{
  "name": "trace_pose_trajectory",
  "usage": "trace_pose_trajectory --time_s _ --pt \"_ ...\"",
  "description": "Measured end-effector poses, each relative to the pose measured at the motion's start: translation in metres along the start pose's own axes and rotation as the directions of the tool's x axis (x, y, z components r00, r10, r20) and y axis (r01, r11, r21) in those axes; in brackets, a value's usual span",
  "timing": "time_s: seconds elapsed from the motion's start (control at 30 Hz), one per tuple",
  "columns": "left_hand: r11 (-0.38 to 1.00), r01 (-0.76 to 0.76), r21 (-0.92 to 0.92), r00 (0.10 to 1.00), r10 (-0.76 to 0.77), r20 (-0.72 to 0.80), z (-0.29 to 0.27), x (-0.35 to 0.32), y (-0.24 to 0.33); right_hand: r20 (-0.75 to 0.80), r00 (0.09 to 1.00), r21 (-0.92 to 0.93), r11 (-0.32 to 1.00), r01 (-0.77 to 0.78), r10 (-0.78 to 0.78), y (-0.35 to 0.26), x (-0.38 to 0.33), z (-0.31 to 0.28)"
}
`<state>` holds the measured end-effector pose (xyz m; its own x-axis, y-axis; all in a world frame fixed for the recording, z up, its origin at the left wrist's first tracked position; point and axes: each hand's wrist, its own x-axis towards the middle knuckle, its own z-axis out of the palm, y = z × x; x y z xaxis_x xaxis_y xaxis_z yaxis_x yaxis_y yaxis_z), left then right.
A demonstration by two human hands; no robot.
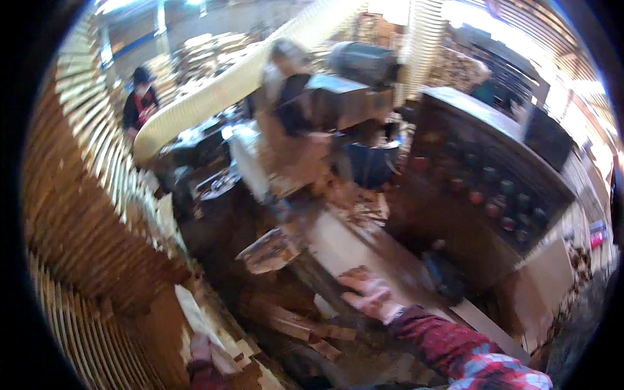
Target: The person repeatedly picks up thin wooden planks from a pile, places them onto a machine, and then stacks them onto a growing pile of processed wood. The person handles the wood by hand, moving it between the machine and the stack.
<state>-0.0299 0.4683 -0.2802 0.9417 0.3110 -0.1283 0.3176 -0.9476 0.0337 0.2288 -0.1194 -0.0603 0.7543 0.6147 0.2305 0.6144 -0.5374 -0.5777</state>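
Observation:
My right hand [372,296], below a dark red patterned sleeve, reaches over the long flat machine bed [335,242] with its fingers apart. Nothing shows in its grasp; whether it touches the bed cannot be told. At the lower left, my left hand [201,347] is beside a pale wooden strip [192,309] lying along the edge of the stacked wood. Blur hides how its fingers are set. Ahead, the bed leads to a woodworking machine [341,97]. A rough-edged wood piece [270,250] sticks out left of the bed.
Tall stacks of wooden strips [97,214] rise on the left. A control cabinet [484,175] with several buttons stands to the right. Wood offcuts [292,325] lie below the bed. A ribbed cream hose [214,97] crosses above. Another person [141,101] stands at the far left.

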Motion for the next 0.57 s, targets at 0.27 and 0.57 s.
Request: trace_pose_trajectory --time_s 0.27,0.57 --pt "-0.372 0.108 -0.922 0.875 -0.405 0.266 -0.128 -0.136 0.367 0.401 0.916 -0.026 0.999 0.026 -0.014 -0.115 -0.135 -0.003" --pt "-0.079 0.045 -0.996 0.999 -0.011 0.046 -0.166 -0.087 0.434 -0.109 0.970 -0.384 0.891 -0.242 0.216 -0.024 -0.279 -0.074"
